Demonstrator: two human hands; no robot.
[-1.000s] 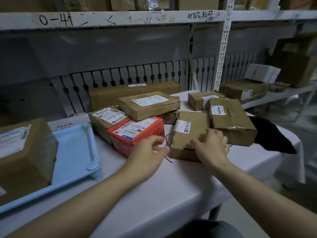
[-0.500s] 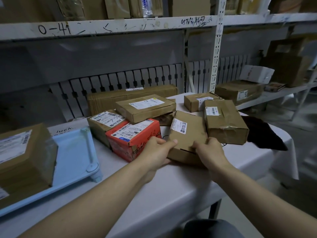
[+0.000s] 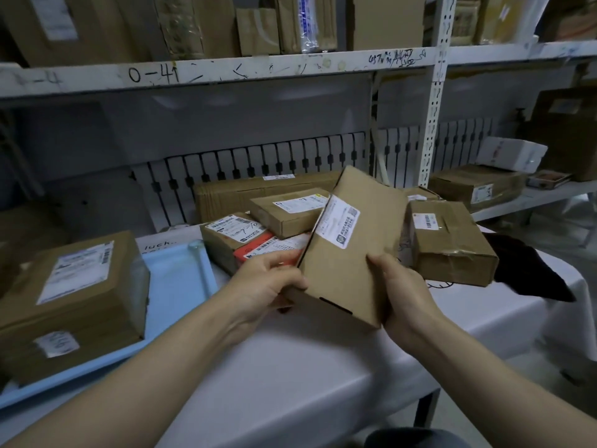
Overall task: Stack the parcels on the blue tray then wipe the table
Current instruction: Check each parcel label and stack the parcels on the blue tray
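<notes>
A flat brown parcel (image 3: pixel 350 250) with a white label is lifted off the table and tilted up. My left hand (image 3: pixel 263 286) grips its near left corner and my right hand (image 3: pixel 403 294) grips its near right edge. The blue tray (image 3: pixel 176 286) lies at the left with one large brown parcel (image 3: pixel 76 302) on it. On the white table (image 3: pixel 290 367) remain a red parcel (image 3: pixel 271 248), a labelled brown parcel (image 3: pixel 231 236) beside it, a flat parcel (image 3: pixel 290 210) stacked behind, a long box (image 3: pixel 258 194) at the back and a taped parcel (image 3: pixel 452 242) at the right.
A dark cloth (image 3: pixel 529 270) lies on the table's right end. White metal shelving (image 3: pixel 436 108) stands behind, its upper shelf full of boxes. More parcels (image 3: pixel 478 185) sit on a lower shelf at the right. The near part of the table shows bare white surface.
Both hands closed on the flat brown parcel's near end and lifted it, tipping its far end upward. The camera view also moved closer and to the right.
</notes>
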